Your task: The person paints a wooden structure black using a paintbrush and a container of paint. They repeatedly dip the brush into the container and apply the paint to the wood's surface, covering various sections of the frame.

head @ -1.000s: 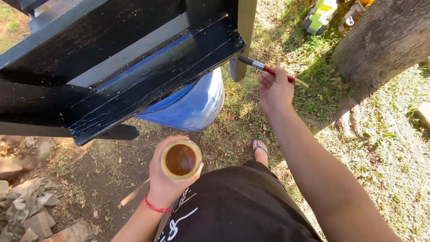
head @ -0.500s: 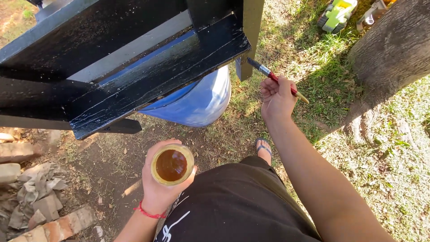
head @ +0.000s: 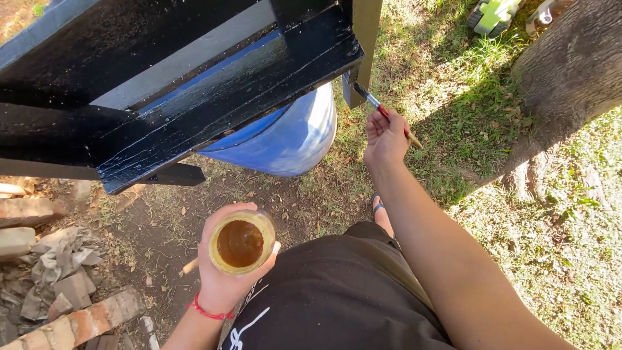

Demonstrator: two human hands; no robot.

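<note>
**Brush at the black frame, jar held low**

The right hand grips a thin paintbrush, fingers closed around its red-banded handle, and the bristle end touches the lower corner of the black painted frame, just where an upright post meets the glossy board. The pale tail of the handle sticks out past the hand, away from the frame.

The left hand is below the frame and well apart from it, fingers wrapped around a small open jar of brownish liquid (seen straight down, so its depth cannot be told). A red cord circles that wrist.

Under the frame's near edge sits a blue barrel, partly hidden by the board. To the left of the frame, on bare dirt, lie bricks and crumpled grey rags. To the right of the frame, across sunlit grass, stands a tree trunk; a green and grey tool lies beyond the post near the top edge. One sandalled foot shows below the barrel.
</note>
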